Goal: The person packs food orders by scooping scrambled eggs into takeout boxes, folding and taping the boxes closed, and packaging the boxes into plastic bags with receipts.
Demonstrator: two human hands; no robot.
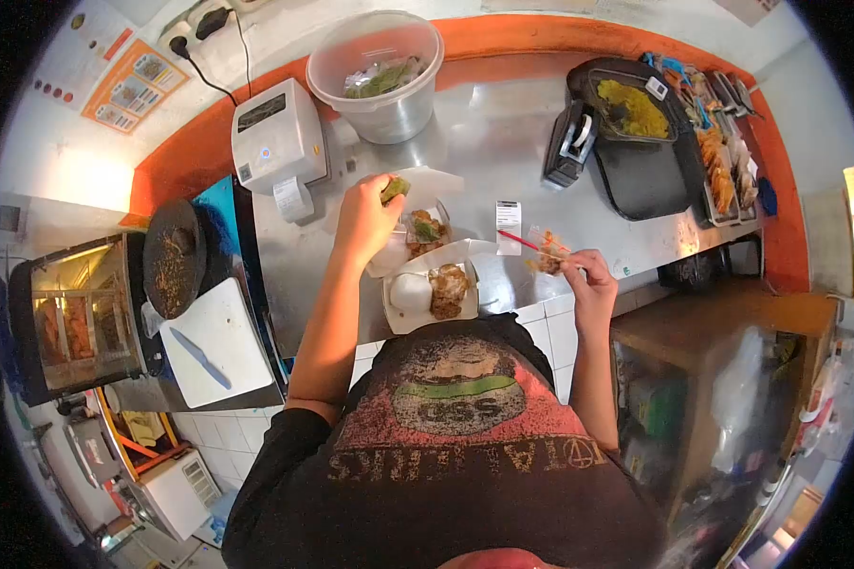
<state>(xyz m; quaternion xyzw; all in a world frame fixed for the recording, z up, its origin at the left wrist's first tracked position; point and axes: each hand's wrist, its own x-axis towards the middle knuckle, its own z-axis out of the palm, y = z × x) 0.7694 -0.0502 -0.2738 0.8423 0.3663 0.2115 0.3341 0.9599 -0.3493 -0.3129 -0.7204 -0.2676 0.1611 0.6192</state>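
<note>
My left hand [368, 216] is closed on a small green leafy piece [395, 190], above the left edge of an open paper box [436, 248] with browned food and a green leaf inside. Nearer my shirt, a second open box [391, 315] holds a white rice mound [411, 292] and a browned fried piece [449, 290]. My right hand [590, 275] pinches a small clear bag [547, 254] with orange-brown contents, right of the boxes. A red strip [517, 237] reaches from the bag across a white printed label [509, 216] on the metal counter.
At the back stand a label printer [277, 137] and a clear bucket [384, 106] with wrapped greens. A tape dispenser [570, 145] and black tray [640, 175] with yellow food lie right. On the left, a knife [200, 357] rests on a white board [240, 327].
</note>
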